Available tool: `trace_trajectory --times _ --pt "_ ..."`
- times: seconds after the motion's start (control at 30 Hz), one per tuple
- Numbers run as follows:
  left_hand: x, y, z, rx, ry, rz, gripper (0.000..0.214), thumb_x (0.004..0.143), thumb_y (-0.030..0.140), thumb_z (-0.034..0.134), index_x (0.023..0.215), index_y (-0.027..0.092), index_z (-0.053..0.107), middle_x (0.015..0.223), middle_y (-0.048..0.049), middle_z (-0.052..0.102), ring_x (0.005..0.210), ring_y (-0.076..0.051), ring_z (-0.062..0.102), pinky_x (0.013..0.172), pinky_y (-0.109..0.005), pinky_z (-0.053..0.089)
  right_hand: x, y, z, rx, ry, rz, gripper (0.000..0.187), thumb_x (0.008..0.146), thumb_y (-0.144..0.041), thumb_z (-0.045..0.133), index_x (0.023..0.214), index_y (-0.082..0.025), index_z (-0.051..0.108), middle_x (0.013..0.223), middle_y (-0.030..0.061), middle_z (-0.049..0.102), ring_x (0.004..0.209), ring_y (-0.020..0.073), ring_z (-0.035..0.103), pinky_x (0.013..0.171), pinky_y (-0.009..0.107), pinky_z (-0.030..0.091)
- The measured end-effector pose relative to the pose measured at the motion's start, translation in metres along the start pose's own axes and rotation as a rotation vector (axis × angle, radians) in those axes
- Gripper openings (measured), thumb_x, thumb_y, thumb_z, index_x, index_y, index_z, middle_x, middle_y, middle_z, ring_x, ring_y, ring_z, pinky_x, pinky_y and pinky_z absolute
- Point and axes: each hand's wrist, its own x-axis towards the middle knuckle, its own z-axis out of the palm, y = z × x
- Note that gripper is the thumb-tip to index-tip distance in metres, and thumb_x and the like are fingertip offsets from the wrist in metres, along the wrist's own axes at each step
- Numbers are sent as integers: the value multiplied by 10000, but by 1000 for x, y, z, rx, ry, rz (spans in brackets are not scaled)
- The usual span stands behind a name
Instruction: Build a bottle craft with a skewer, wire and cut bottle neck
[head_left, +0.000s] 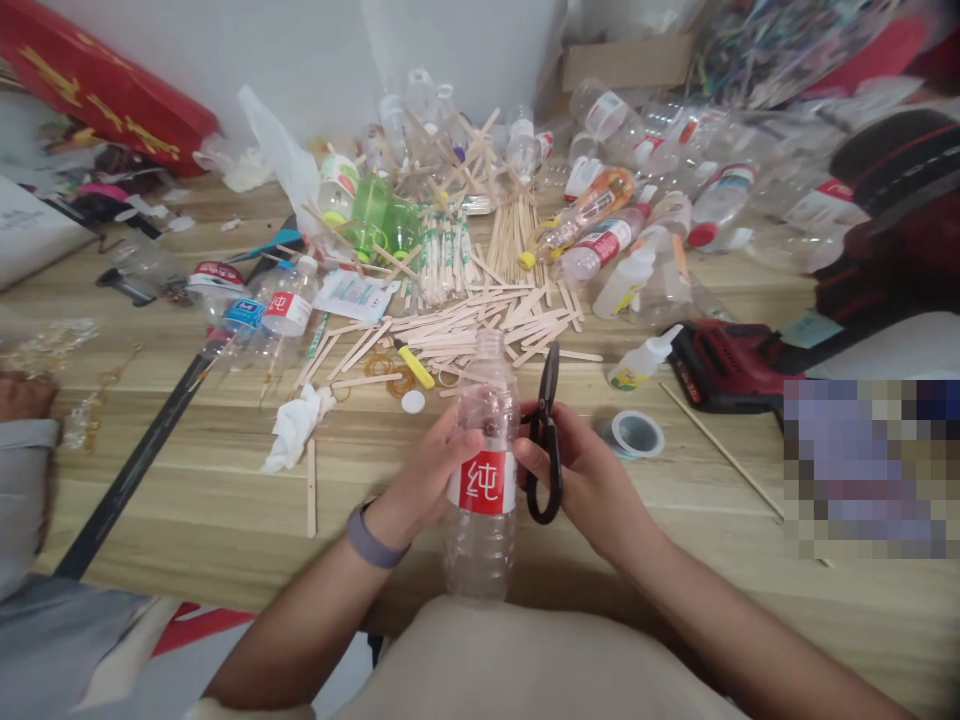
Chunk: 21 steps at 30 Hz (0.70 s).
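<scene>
A clear plastic bottle [480, 555] with a red and white label stands upright close to my body, its open neck pointing away. My left hand [435, 460] is wrapped round its left side, thumb across the front above the label. In my right hand [581, 460] is a pair of black-handled scissors [552, 375], blades pointing up and apparently together, just right of the bottle. The right thumb reaches the bottle's edge by the label. Beyond the bottle lies a loose pile of wooden craft sticks [450, 335].
Many plastic bottles [600, 245] crowd the back. A glue bottle [637, 362], tape roll [637, 435] and red-black power tool [724, 365] lie right. Crumpled tissue [296, 430] and a yellow-handled tool [414, 363] sit left of centre. Another person's hand [26, 395] rests at far left.
</scene>
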Motion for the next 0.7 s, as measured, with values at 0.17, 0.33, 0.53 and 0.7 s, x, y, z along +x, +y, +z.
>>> trace_trajectory --times 0.17,0.33,0.53,0.7 --pt "-2 5 -5 74 106 -9 688 733 472 785 1312 213 518 1269 -126 658 1181 -330 616 956 -434 502 -10 -10 -26 -202 -90 -15 560 725 -647 730 1051 -221 568 682 -69 463 462 74 401 427 217 389" --pt "-1 8 -9 216 132 68 635 812 521 697 1338 215 518 1339 -118 624 1263 -323 562 1034 -448 460 -36 -9 -47 -24 -465 242 836 605 -903 548 1052 -196 564 656 -76 429 425 27 296 350 148 293" --pt "0 7 -10 330 132 159 600 858 520 643 1357 215 513 1358 -110 612 1290 -304 541 1083 -439 420 -42 12 -38 315 -576 329 830 597 -899 512 1037 -196 555 668 -84 429 419 9 238 309 103 303" --pt "-2 4 -14 391 190 152 637 852 512 651 1397 230 478 1327 -119 625 1250 -311 572 1081 -477 417 -40 20 -26 477 -602 346 791 578 -881 529 988 -206 561 635 -95 428 385 8 240 286 104 305"
